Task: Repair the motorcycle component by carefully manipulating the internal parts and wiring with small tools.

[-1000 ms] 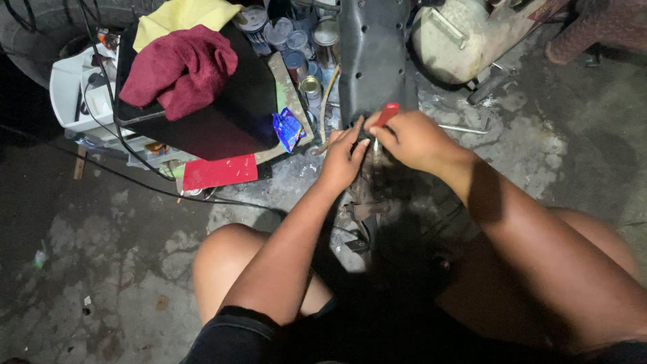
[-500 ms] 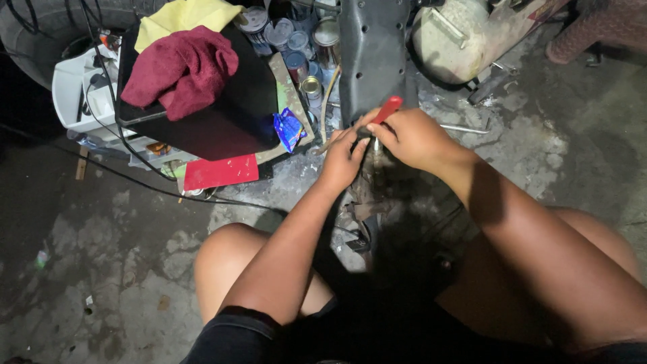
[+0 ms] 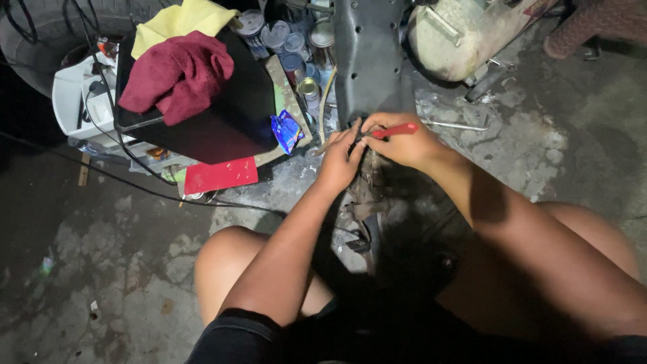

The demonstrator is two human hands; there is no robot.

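Gripping a red-handled tool [image 3: 394, 129], my right hand [image 3: 404, 143] meets my curled left hand [image 3: 340, 156] below the dark grey perforated metal panel [image 3: 369, 57]; left grasp unclear.

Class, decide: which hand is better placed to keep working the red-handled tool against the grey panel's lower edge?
Right. The right hand grips the red-handled tool at the grey panel; the left hand only steadies beside it.

Both forearms run up from the bare knees toward twelve o'clock and meet at the middle. The left hand [image 3: 340, 158] lies palm-down, fingers stretched toward one o'clock — its fingertips touch the right hand [image 3: 404, 141]. The right fist is curled closed, knuckles up, wrist bent toward ten o'clock.
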